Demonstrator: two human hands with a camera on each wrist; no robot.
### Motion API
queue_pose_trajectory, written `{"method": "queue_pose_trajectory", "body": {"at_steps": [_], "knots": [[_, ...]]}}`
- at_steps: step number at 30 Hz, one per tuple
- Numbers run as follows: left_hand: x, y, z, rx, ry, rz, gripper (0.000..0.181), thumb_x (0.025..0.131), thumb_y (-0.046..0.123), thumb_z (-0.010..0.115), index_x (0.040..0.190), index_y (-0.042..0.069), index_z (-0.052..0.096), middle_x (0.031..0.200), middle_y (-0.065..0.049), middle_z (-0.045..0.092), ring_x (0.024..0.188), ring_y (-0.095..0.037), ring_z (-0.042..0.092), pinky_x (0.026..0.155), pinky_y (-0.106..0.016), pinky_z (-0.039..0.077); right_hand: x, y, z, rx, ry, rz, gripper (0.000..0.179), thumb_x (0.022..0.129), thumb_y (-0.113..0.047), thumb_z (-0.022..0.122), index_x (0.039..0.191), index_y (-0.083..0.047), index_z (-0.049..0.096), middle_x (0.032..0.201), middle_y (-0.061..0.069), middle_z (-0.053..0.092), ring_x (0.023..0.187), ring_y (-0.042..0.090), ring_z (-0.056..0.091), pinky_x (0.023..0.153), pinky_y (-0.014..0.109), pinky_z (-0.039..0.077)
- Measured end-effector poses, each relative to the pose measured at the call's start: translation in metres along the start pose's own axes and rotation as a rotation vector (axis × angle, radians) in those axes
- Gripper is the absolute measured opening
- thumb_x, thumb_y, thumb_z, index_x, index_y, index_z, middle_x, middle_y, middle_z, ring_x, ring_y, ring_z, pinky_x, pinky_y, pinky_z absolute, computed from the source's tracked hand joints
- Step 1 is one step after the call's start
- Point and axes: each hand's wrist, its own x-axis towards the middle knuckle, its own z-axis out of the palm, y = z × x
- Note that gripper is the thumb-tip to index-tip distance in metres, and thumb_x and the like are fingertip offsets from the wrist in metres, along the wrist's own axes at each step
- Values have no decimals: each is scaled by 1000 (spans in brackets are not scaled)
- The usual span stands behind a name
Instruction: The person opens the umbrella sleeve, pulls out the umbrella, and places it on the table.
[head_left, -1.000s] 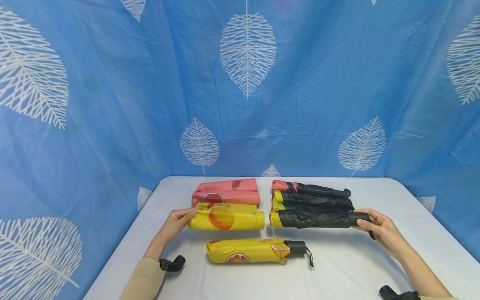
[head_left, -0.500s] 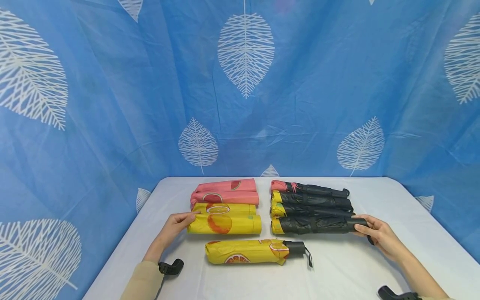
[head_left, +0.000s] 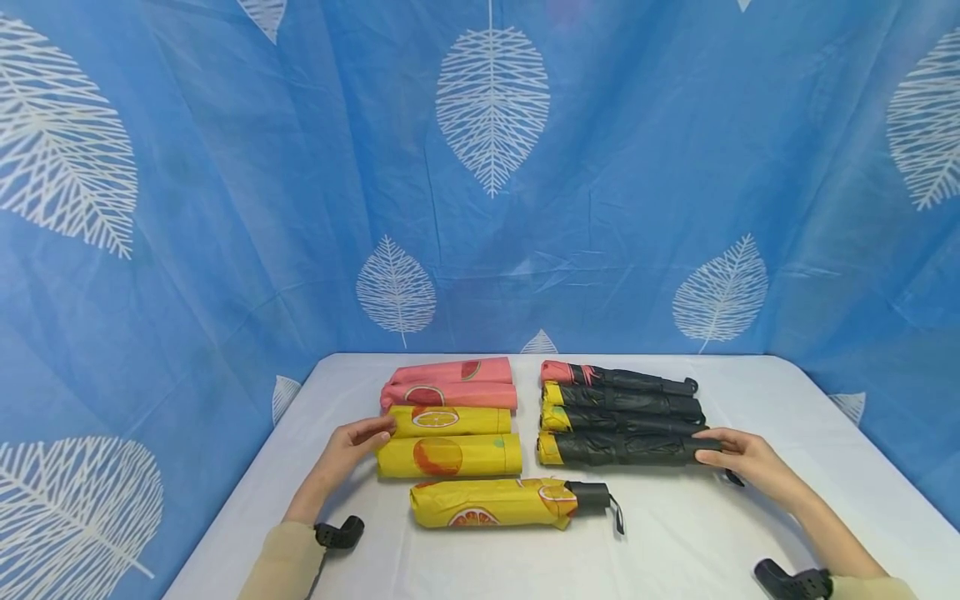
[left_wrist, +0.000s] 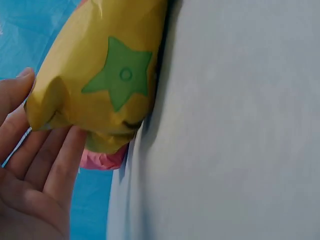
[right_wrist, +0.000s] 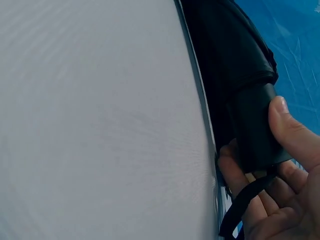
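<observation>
In the head view my left hand (head_left: 360, 442) is at the left end of a yellow fruit-print umbrella sleeve (head_left: 480, 457). Its fingers are extended in the left wrist view, fingertips right at the gathered yellow end (left_wrist: 100, 100) with a green star. On the right, my right hand (head_left: 753, 462) holds the handle of a folded black umbrella (head_left: 630, 448) with a yellow tip. The thumb presses the black handle (right_wrist: 257, 127) and the fingers curl beneath it. A wrist strap (right_wrist: 245, 202) hangs from it.
Behind lie another yellow sleeve (head_left: 480, 421) and two pink sleeves (head_left: 491, 369). Several more folded black umbrellas (head_left: 637, 402) lie at the back right. A yellow umbrella with a black handle (head_left: 487, 504) lies in front. Blue leaf-print cloth (head_left: 600, 167) surrounds the white table (head_left: 675, 542).
The yellow sleeve has come down and slightly nearer, and my left fingers have loosened from it. The black umbrella has been lowered and shifted a little left with my right hand.
</observation>
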Motion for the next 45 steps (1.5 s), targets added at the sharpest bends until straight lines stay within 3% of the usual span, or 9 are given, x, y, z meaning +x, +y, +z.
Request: {"method": "queue_pose_trajectory", "body": {"at_steps": [5, 12, 15, 19, 22, 25, 31, 35, 45], "knots": [[-4, 15, -4, 85, 38, 25, 40, 91, 16, 64, 128, 0, 58, 123, -16, 60, 111, -26, 58, 88, -23, 47, -1, 0, 2, -150, 46, -24, 60, 86, -39, 68, 127, 4, 55, 127, 33, 49, 110, 48, 51, 80, 48, 51], [-12, 45, 1, 91, 13, 163, 38, 91, 4, 61, 128, -5, 54, 125, -24, 56, 112, -40, 53, 85, -19, 47, 0, -7, 0, -364, 117, -61, 63, 78, -46, 73, 115, 4, 62, 115, 30, 58, 98, 44, 58, 72, 47, 53], [-16, 51, 8, 98, -31, 220, 38, 91, 5, 62, 127, -4, 56, 122, -22, 58, 111, -39, 55, 86, -21, 47, 1, -14, -2, -434, 117, -68, 64, 76, -46, 75, 109, 7, 64, 105, 28, 62, 91, 40, 61, 69, 46, 53], [-24, 55, 19, 95, -88, 252, 38, 90, 11, 65, 125, -1, 59, 121, -15, 61, 111, -23, 58, 89, -27, 47, -2, -30, -6, -470, 145, -72, 61, 80, -45, 72, 107, 9, 63, 96, 22, 66, 86, 36, 63, 67, 46, 52], [-30, 54, 25, 66, -149, 234, 39, 90, 10, 64, 126, -5, 57, 123, -18, 59, 112, -19, 57, 90, -30, 47, -11, -48, -6, -400, 182, -83, 57, 86, -43, 66, 113, 8, 62, 99, 21, 66, 88, 35, 64, 69, 48, 52], [-36, 52, 27, 13, -226, 184, 39, 91, 7, 62, 127, -8, 55, 125, -22, 57, 113, -29, 56, 90, -27, 47, -18, -70, -2, -247, 167, -112, 54, 91, -39, 62, 121, 5, 59, 109, 21, 64, 93, 32, 64, 75, 48, 52], [-43, 48, 33, -45, -367, 107, 42, 93, 7, 59, 130, -11, 50, 127, -27, 53, 113, -40, 53, 88, -23, 47, -23, -94, 29, 43, -62, -176, 50, 92, -27, 63, 128, 7, 53, 121, 22, 58, 101, 19, 63, 82, 34, 53], [-46, 41, 36, -62, -392, 83, 45, 93, 11, 61, 131, -10, 49, 128, -28, 52, 115, -35, 54, 89, -25, 47, -22, -98, 57, 79, -137, -213, 51, 90, -25, 66, 128, 6, 52, 122, 22, 58, 102, 15, 62, 79, 26, 52], [-47, 22, 44, -139, -412, -1, 49, 93, 15, 62, 133, -8, 47, 132, -28, 48, 112, -8, 55, 91, -27, 46, -16, -85, 99, 180, -299, -250, 44, 89, -16, 67, 125, 8, 55, 120, 25, 57, 106, 32, 60, 79, 25, 52]]}}
